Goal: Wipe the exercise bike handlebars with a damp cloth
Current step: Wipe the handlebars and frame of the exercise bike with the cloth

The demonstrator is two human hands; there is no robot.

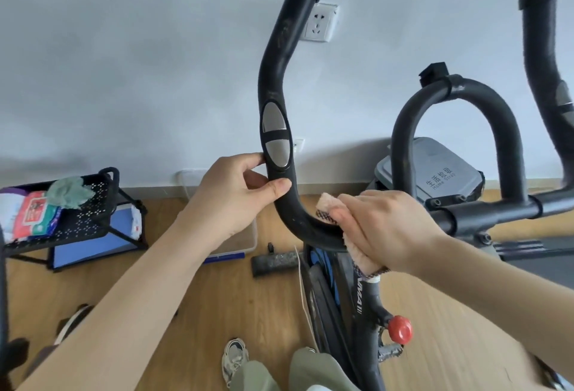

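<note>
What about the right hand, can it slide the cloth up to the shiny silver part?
Probably not yet. The left hand grips the handlebar just below the silver part, right between it and the right hand holding the cloth.

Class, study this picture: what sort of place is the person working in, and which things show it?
Probably a room in a home, not a gym: one exercise bike near a wall socket, a lidded household bin, and a small black rack on a wooden floor.

Lettering: two spots, one legible.
Grey bin lid (435,170), far right: "生活垃圾" over "Home Scrap", roughly. Bike frame post (362,294), near centre: white letters, too skewed to read.
</note>
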